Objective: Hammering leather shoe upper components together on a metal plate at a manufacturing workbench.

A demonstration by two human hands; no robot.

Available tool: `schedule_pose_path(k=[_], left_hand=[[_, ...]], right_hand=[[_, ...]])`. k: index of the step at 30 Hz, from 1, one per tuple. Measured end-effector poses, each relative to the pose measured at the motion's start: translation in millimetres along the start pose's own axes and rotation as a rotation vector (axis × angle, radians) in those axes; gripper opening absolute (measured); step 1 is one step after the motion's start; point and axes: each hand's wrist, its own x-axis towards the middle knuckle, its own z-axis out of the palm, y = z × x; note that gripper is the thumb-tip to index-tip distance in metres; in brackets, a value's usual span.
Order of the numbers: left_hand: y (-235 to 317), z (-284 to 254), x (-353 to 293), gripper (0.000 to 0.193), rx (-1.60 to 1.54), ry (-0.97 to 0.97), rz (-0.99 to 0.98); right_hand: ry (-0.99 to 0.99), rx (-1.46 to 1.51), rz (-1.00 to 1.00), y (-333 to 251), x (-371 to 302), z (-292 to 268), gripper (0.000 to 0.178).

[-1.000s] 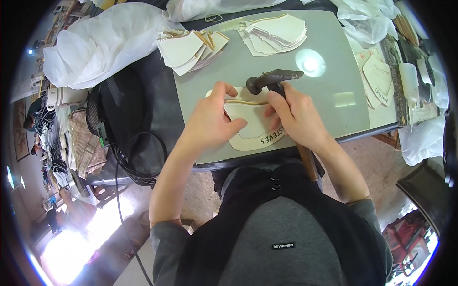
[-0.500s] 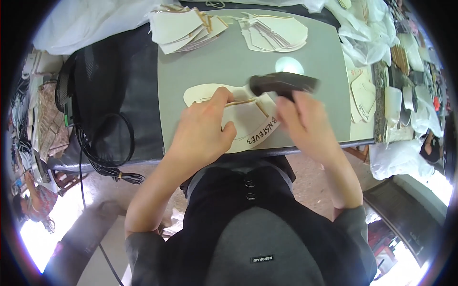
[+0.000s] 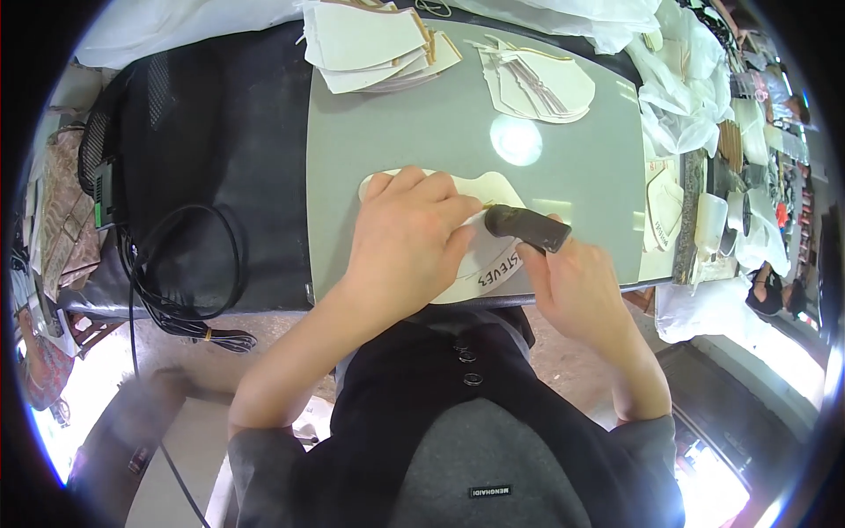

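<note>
A white flat cut piece (image 3: 500, 188) with a curved outline lies on the grey board (image 3: 387, 132), with a second layer of the same pale material on it and dark lettering along its near edge. Over its left part rests my left hand (image 3: 407, 233), fingers laid on the piece and thumb toward its middle. My right hand (image 3: 576, 282) is closed round the handle of a hammer, mostly hidden in the grip. The dark hammer head (image 3: 532, 229) is down at the piece, just right of my left fingertips; whether it touches cannot be made out.
Two stacks of white cut pieces, one left (image 3: 374, 48) and one right (image 3: 539, 84), lie along the board's far side. More pieces (image 3: 662, 207) sit at the right. A coiled black cable (image 3: 189, 299) is on the dark tabletop at left. Clear plastic bags (image 3: 687, 88) line the far right.
The hammer has come from above the piece down to it, with my right hand lower. My left fingers, bent before, now lie flatter on the piece. The whole view has shifted slightly.
</note>
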Motion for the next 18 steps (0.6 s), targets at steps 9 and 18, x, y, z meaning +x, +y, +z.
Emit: schedule_pose_path(k=[9, 18], left_hand=[[-17.8, 14.3, -6.3, 0.019, -0.034, 0.12, 0.212], [-17.4, 2.5, 8.1, 0.025, -0.172, -0.051, 0.112]], right_hand=[[-0.057, -0.056, 0.049, 1.7, -0.9, -4.4, 0.032], [-0.01, -0.019, 0.031, 7.4, -2.3, -1.4, 0.032]])
